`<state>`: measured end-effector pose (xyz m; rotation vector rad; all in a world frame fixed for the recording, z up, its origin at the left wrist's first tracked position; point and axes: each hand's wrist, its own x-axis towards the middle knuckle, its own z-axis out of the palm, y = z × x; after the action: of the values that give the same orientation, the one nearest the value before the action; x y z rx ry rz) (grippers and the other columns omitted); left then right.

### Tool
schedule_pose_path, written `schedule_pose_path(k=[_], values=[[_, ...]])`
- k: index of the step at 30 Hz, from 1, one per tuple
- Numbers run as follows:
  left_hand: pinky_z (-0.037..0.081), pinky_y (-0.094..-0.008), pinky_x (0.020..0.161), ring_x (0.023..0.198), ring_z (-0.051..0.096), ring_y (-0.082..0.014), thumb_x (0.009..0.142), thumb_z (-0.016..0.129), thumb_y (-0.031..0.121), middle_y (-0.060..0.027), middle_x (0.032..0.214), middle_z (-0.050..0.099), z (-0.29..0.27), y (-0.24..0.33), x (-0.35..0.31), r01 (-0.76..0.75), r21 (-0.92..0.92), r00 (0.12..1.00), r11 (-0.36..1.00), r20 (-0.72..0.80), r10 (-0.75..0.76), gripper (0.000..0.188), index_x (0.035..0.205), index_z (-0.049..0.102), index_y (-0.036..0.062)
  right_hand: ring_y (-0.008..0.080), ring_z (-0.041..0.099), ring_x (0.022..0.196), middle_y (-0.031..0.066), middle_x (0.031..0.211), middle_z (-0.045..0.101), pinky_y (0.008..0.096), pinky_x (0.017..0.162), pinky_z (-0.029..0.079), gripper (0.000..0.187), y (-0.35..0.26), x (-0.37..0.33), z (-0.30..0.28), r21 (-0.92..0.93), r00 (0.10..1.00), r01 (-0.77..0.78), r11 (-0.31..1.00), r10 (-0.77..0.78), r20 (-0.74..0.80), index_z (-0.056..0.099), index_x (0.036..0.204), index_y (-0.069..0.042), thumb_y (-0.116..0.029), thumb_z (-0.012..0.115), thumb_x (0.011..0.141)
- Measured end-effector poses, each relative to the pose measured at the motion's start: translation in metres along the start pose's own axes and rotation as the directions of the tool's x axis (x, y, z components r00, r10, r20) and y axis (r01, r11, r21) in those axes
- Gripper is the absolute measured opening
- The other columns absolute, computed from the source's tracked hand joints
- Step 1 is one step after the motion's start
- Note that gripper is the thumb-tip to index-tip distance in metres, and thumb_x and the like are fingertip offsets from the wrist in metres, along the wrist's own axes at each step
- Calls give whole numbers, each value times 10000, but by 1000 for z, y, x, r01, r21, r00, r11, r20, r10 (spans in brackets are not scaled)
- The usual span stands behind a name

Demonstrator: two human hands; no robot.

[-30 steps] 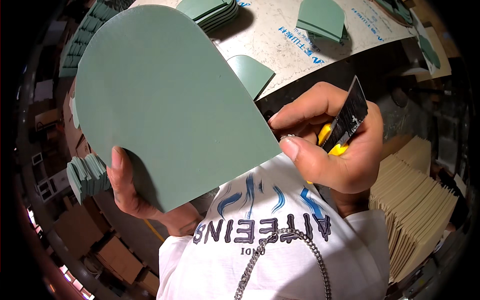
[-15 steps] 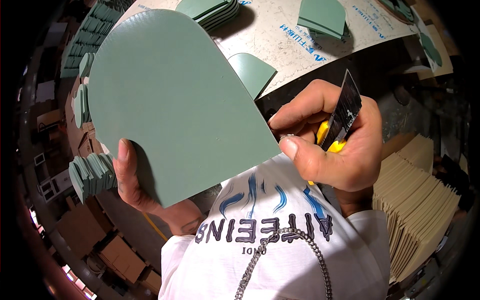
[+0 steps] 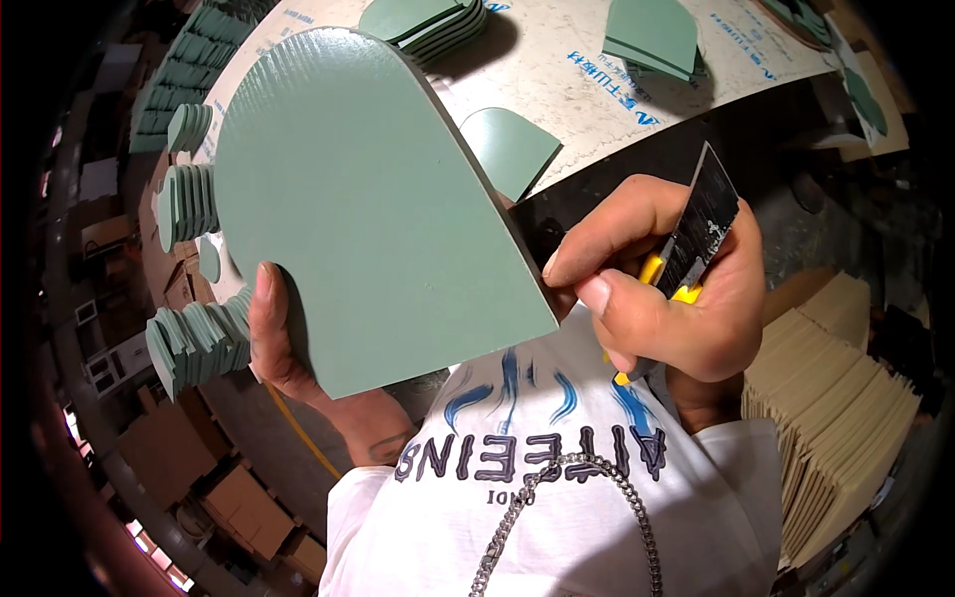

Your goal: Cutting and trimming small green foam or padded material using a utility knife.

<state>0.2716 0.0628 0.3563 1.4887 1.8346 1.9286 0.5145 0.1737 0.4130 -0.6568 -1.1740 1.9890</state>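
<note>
A large green board (image 3: pixel 368 219) with a rounded top and a straight lower edge is held up in front of me, tilted. My left hand (image 3: pixel 284 343) grips it from the lower left, thumb on its front face; the other fingers are hidden behind it. At the board's lower right edge, my right hand (image 3: pixel 671 284) is closed around a utility knife (image 3: pixel 701 234) with a yellow body and a dark blade pointing up. The right forefinger tip is close beside the board's edge; whether it touches cannot be made out.
A pale table (image 3: pixel 557 60) carries a loose green board (image 3: pixel 509 149) and stacks of green boards (image 3: pixel 652 35). Further green stacks (image 3: pixel 204 343) stand at the left. Beige boards (image 3: pixel 831 398) are piled at the right, and cardboard boxes (image 3: pixel 244 507) lie at the lower left.
The green board has shifted slightly right and tilted, showing more of its right edge. My right hand has moved a little right with the knife, its thumb drawn off the board's corner.
</note>
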Motion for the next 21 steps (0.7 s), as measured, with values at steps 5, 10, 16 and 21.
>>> schedule_pose_path(k=[5, 10, 16, 21], values=[[578, -418, 1008, 1201, 663, -287, 1003, 557, 61, -195, 1379, 631, -2, -13, 3, 219, -561, 975, 798, 94, -202, 385, 1381, 595, 5, 109, 657, 594, 169, 886, 732, 240, 523, 524, 413, 3, 2, -18, -437, 889, 448, 779, -339, 308, 673, 1192, 63, -25, 799, 809], [579, -405, 1012, 1215, 658, -298, 1016, 544, 84, -216, 1397, 611, 2, -32, -8, 210, -457, 977, 864, 74, -198, 409, 1409, 562, -24, 231, 767, 749, 208, 988, 760, 265, 593, 580, 430, 34, 1, 1, -426, 787, 602, 675, -592, 175, 704, 1112, 46, 18, 881, 721], [589, -401, 1004, 1199, 669, -291, 1025, 528, 82, -217, 1345, 646, 4, -9, -4, 436, -781, 876, 447, 253, -411, 350, 1348, 619, -16, 209, 713, 796, 189, 948, 727, 313, 728, 585, 300, 38, -1, 9, -553, 737, 627, 548, -647, 195, 625, 1124, 10, -28, 787, 875], [587, -412, 1001, 1187, 675, -302, 1016, 548, 75, -223, 1343, 645, -2, -2, -5, 447, -754, 861, 481, 217, -460, 362, 1362, 607, -14, 243, 760, 726, 160, 888, 757, 313, 623, 606, 379, 52, 8, 13, -516, 675, 671, 533, -727, 127, 656, 1063, -8, -33, 879, 757]])
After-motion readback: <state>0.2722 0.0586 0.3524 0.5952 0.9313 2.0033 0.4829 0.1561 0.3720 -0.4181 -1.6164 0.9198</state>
